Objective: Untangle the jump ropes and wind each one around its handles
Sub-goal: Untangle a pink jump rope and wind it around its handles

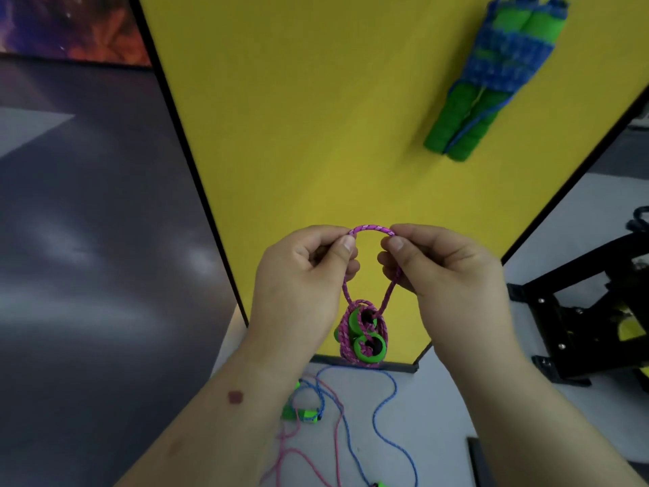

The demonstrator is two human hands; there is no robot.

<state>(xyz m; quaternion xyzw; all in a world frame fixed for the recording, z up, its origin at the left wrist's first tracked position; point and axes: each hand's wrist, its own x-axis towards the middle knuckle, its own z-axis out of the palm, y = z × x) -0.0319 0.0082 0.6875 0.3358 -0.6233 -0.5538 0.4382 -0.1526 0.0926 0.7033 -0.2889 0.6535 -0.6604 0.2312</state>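
Pink jump rope (pixel 372 229), wound around 2 green handles (pixel 367 337), hangs looped between both hands (pixel 372 247) pinching it.

Most of the yellow counter (pixel 298 117) is bare: the whole middle and upper left of its surface lies open for a hand to pass. The one thing resting on it is the wound blue rope bundle with green handles (pixel 491 75) at the upper right of the frame, close to the counter's right edge. At lower centre, the left hand (pixel 298 275) and right hand (pixel 446 272) hold a pink rope loop (pixel 372 230) stretched between them, with the pink-wound green handles (pixel 363 337) hanging beneath, closing the gap between the hands. Below, loose blue and pink ropes (pixel 351 416) sprawl across the floor. A black frame (pixel 579 318) stands at the right edge, just beside the counter.
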